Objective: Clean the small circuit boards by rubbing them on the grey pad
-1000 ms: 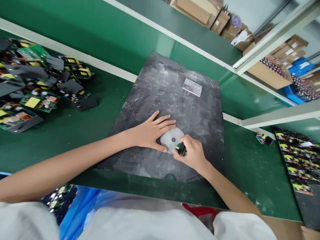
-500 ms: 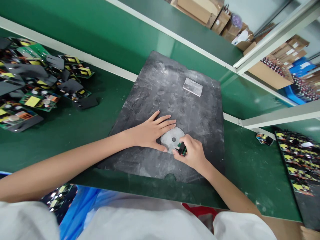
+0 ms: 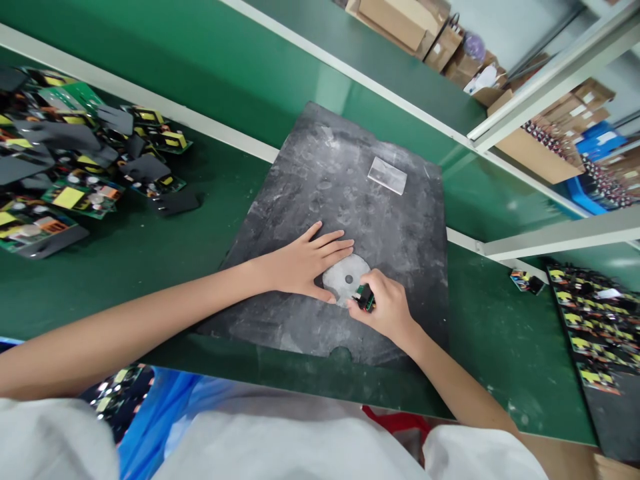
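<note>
A flat grey disc with a small centre hole lies on the worn black board. My left hand is spread flat on the board, its thumb and fingertips at the disc's left edge. Over the disc's right side, my right hand pinches a small green circuit board with black parts. My fingers hide part of that board, and whether it touches the disc I cannot tell. Farther up the black board rests a grey rectangular plate.
Circuit boards with yellow and black parts are heaped at the left of the green table. One lone circuit board lies at the right, near a dark tray with rows of boards. A white frame post stands at right.
The camera view has shifted slightly. Both hands, the disc and the small circuit board keep nearly the same places relative to one another.
</note>
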A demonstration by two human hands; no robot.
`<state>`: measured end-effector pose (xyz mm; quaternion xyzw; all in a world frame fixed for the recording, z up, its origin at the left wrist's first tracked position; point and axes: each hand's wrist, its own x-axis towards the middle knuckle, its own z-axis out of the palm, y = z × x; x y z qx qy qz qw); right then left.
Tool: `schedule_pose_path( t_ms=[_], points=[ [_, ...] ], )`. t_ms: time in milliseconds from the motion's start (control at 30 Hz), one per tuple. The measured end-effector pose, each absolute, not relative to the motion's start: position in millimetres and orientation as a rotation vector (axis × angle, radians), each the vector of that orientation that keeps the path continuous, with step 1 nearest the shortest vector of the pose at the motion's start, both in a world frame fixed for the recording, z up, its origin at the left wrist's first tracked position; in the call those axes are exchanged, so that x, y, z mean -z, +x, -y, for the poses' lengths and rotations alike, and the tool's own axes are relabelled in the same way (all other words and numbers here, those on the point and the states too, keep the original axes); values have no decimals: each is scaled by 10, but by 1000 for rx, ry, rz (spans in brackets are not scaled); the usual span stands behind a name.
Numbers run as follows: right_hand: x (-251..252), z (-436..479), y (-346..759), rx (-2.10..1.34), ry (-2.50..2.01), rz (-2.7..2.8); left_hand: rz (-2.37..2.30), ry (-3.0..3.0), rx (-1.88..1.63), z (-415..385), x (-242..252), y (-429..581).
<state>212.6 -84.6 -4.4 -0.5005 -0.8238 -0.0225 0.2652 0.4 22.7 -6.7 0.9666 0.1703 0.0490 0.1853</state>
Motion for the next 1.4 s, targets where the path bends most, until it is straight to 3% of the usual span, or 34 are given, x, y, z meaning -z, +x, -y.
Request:
schedule_pose_path(
  t_ms=[1400],
  points=[
    [58,829,2157,6,-1318,2210,-459,2719,-214,-225,69,8]
  ],
)
